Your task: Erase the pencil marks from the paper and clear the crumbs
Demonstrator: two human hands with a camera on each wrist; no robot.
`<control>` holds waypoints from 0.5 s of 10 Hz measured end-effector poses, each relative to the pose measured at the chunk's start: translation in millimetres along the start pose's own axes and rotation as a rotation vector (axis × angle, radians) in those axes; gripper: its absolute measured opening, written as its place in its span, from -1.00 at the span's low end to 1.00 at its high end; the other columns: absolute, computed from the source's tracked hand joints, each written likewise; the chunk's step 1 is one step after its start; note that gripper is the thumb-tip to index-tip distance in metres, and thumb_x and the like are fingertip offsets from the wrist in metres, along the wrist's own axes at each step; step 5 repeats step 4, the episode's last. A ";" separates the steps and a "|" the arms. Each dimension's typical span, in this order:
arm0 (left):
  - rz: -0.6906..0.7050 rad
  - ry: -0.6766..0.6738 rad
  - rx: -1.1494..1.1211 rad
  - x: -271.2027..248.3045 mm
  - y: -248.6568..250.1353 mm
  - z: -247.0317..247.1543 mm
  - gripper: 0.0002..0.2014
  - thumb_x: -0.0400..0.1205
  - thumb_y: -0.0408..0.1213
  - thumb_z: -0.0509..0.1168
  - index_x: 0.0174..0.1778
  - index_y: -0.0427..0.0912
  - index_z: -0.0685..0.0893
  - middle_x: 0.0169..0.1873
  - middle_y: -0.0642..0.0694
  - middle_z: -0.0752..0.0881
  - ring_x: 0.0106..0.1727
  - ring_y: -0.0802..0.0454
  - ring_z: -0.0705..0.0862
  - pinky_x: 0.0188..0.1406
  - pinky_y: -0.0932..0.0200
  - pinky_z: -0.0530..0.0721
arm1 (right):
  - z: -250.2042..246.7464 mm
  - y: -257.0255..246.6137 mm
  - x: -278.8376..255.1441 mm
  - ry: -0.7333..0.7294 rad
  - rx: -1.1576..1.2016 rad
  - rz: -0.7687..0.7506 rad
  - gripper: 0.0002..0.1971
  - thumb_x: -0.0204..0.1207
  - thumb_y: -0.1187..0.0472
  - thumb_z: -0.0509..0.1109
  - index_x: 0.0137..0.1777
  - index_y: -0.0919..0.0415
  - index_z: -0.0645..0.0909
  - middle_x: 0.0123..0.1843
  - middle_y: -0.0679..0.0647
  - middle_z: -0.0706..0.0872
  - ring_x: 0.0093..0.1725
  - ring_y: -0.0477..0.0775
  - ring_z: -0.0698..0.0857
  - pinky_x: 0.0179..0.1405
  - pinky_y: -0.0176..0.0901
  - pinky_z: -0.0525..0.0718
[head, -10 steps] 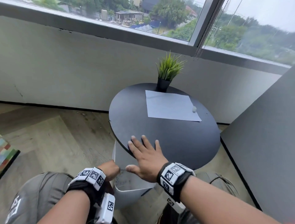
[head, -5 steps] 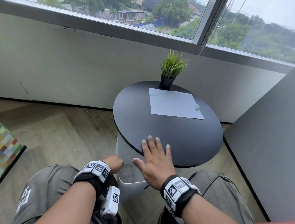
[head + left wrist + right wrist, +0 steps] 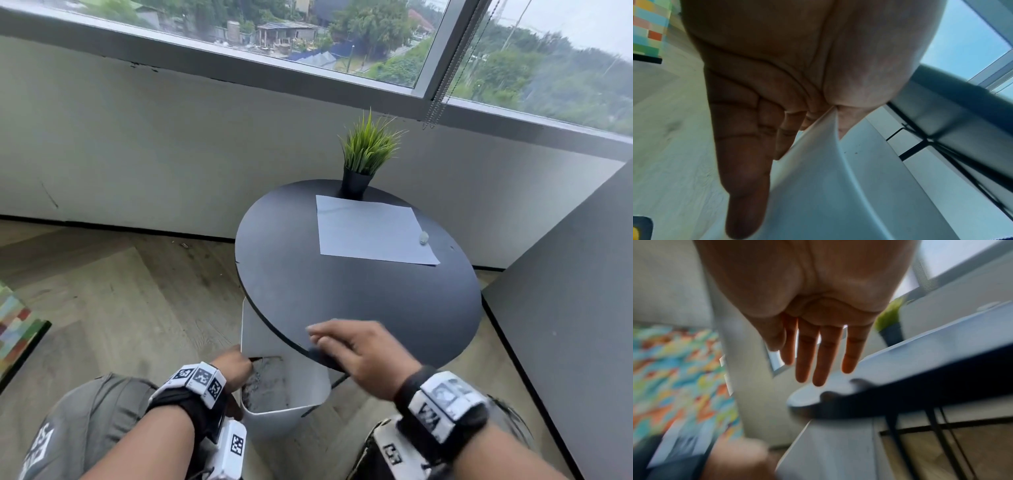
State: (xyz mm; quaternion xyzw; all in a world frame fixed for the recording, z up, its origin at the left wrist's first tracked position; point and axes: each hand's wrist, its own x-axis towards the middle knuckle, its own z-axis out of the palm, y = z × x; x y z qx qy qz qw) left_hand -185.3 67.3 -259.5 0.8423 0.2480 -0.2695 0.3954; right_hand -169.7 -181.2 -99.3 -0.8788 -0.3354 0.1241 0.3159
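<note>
The left hand [image 3: 233,368] is low at the near left, fingers curled in a pinch. The right hand [image 3: 356,349] is flat, fingers straight, motion-blurred, near centre.

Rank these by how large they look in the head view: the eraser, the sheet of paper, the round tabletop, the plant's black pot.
1. round tabletop
2. sheet of paper
3. black pot
4. eraser

All four differ clearly.

Bare tabletop [image 3: 342,291] before the paper [image 3: 370,229]; potted plant [image 3: 363,161] blocks behind.
</note>
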 end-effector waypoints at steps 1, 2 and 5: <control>-0.033 0.015 -0.001 8.1 3.0 0.8 -0.64 0.75 -0.34 0.20 0.43 -0.42 0.57 0.35 -0.33 0.66 0.40 -0.24 0.62 -0.35 0.46 0.39 | -67.5 40.2 2.9 -0.048 -0.137 0.237 -0.85 0.62 -0.04 0.29 -0.03 -0.13 0.70 -0.15 -0.31 0.76 -0.07 -0.26 0.71 0.11 -0.16 0.64; -0.066 0.028 -0.013 31.9 -1.4 3.6 -0.62 0.76 -0.34 0.17 0.49 -0.40 0.52 0.42 -0.33 0.61 0.44 -0.23 0.59 -0.33 0.44 0.41 | -120.9 75.3 -1.4 -0.344 -0.299 0.435 -0.73 0.63 -0.08 0.27 -0.24 0.00 0.60 -0.28 -0.11 0.76 -0.28 -0.12 0.72 -0.09 -0.17 0.66; -0.112 0.091 -0.059 49.0 10.0 0.3 -0.57 0.78 -0.35 0.17 0.60 -0.29 0.40 0.51 -0.20 0.54 0.51 -0.12 0.53 -0.24 0.69 0.29 | -152.4 146.1 -3.9 -0.585 -0.036 0.567 -0.70 0.58 -0.08 0.27 -0.17 0.15 0.61 -0.29 0.03 0.80 -0.31 -0.05 0.75 -0.22 -0.15 0.65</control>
